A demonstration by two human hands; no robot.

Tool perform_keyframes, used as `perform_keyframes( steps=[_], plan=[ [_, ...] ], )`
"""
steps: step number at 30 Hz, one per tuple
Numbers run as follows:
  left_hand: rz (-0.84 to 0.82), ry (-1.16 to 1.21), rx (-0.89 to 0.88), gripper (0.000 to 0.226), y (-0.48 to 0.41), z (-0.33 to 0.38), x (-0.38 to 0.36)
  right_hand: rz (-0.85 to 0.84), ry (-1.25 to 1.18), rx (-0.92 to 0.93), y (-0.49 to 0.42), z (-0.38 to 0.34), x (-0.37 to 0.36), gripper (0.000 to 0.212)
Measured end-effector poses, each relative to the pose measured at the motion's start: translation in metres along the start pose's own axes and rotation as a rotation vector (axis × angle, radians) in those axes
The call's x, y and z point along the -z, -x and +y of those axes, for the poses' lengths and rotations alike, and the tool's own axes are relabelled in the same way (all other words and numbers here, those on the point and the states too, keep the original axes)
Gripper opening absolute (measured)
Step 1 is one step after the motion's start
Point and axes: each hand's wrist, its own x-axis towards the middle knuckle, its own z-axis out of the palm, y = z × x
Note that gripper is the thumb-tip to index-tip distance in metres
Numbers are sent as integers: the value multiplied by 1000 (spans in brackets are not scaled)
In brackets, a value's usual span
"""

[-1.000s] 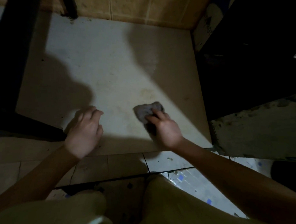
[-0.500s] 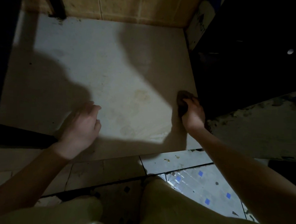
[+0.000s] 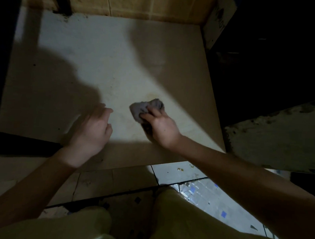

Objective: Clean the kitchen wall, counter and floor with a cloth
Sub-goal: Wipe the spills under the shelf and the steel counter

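Observation:
A crumpled grey cloth (image 3: 144, 108) lies pressed on a large pale floor tile (image 3: 105, 60), near the tile's middle right. My right hand (image 3: 161, 128) grips the cloth from behind, fingers bent over it. My left hand (image 3: 92, 129) rests flat on the same tile to the left of the cloth, fingers together and holding nothing. A faint yellowish stain (image 3: 152, 96) shows just beyond the cloth. Much of the tile's left side lies in shadow.
A tan tiled wall (image 3: 139, 6) borders the tile at the back. A dark cabinet (image 3: 271, 60) and a stained concrete ledge (image 3: 277, 138) stand on the right. Small patterned floor tiles (image 3: 204, 190) with crumbs lie near my knees (image 3: 185, 218).
My right hand has swept the cloth back left, from the tile's right edge by the dark cabinet to the middle. The left hand has stayed roughly in place.

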Motion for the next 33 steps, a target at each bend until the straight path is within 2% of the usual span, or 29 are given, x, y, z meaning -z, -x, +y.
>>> perform_keyframes(
  steps=[3, 7, 10, 14, 17, 23, 33],
  plan=[
    [-14, 13, -5, 40, 0, 4, 0, -37, 58, 15, 16, 3, -4, 52],
    [-34, 37, 3, 41, 3, 12, -4, 28, 100, -12, 54, 24, -10, 46],
    [-43, 46, 27, 42, 2, 17, -6, 91, 53, -154, 78, 49, -4, 46],
    [-30, 30, -35, 42, 2, 22, -9, 170, 17, -429, 106, 85, 4, 58],
    [-27, 25, -42, 42, 3, 23, -10, 217, 4, -499, 117, 92, 2, 57],
    [-43, 41, -5, 43, 12, 17, -11, 200, 28, -432, 125, 71, -11, 54],
    [20, 6, -27, 40, 26, 2, 0, 64, 25, -118, 81, 1, -24, 48]
  ],
)
